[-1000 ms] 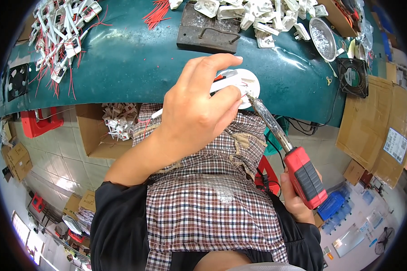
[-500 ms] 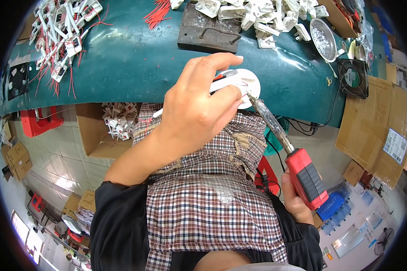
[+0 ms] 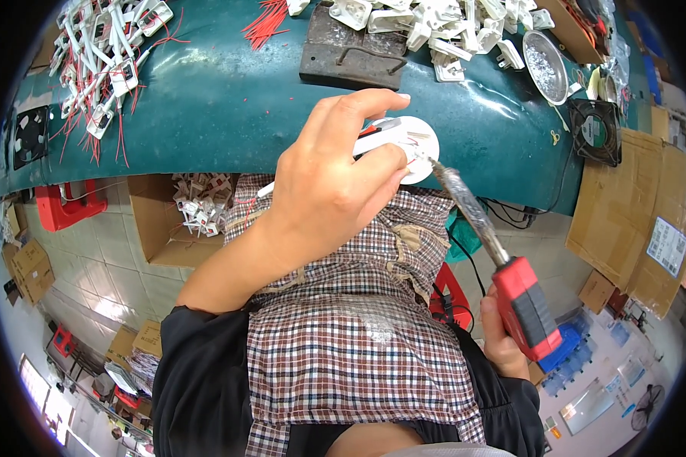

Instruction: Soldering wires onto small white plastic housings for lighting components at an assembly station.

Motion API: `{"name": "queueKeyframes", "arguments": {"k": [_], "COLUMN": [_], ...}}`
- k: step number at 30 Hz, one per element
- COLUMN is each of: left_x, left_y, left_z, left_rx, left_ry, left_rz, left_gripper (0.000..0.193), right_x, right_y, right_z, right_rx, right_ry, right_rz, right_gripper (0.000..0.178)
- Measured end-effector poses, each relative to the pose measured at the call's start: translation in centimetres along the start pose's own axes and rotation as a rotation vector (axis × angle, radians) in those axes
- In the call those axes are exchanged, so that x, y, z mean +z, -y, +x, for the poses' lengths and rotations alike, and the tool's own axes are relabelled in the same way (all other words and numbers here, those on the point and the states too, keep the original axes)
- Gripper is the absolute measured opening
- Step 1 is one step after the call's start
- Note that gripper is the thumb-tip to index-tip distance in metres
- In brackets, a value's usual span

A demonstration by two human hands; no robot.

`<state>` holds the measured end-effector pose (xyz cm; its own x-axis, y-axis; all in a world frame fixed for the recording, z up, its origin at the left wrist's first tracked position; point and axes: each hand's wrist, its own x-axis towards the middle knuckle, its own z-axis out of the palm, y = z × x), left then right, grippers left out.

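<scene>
My left hand (image 3: 335, 175) is closed on a white plastic housing (image 3: 428, 131) with a rounded end, at the near edge of the green bench. A black and red piece shows in the housing, between thumb and fingers, and thin red wire shows near the thumb. A white cord end (image 3: 265, 190) sticks out left of the hand. My right hand (image 3: 501, 343) grips a soldering iron (image 3: 522, 305) by its red and black handle. Its metal shaft slants up and left, with the tip beside the housing's right rim; whether they touch I cannot tell.
On the green bench (image 3: 206, 99) lie corded white housings (image 3: 103, 61), red wires (image 3: 265, 23), a metal block with a handle (image 3: 351, 57), a pile of white housings (image 3: 450, 30) and a metal dish (image 3: 545, 68). Small fans (image 3: 596, 131) stand at its ends. A carton (image 3: 179, 247) holds more parts below.
The soldering iron has shifted a little to the right, its tip drawing back from inside the housing toward the rim. My left hand and the housing have stayed in place.
</scene>
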<state>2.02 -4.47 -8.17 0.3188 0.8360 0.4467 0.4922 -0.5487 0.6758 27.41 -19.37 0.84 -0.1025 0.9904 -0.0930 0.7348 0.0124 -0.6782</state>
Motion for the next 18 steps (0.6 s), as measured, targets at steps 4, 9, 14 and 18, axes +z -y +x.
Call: {"name": "queueKeyframes", "arguments": {"k": [4, 9, 14, 18], "left_x": [-0.1, -0.1, -0.3, -0.1], "left_y": [0.1, 0.0, 0.1, 0.1], "left_z": [-0.1, 0.0, -0.1, -0.2], "left_rx": [0.023, 0.023, 0.02, 0.043], "left_ry": [0.006, 0.026, 0.035, 0.027], "left_rz": [-0.004, 0.0, 0.015, 0.029], "left_gripper": [0.019, 0.02, 0.021, 0.021], "right_x": [0.0, 2.1, 4.0, 3.1], "right_y": [-1.4, -2.6, -8.3, -10.6], "right_z": [-1.5, 4.8, 15.0, 21.9], "right_rx": [0.163, 0.158, -0.078, -0.28], "right_ry": [-0.136, -0.596, -0.709, -0.742], "right_rz": [0.076, 0.288, 0.298, -0.454], "right_gripper": [0.018, 0.023, 0.048, 0.07]}}
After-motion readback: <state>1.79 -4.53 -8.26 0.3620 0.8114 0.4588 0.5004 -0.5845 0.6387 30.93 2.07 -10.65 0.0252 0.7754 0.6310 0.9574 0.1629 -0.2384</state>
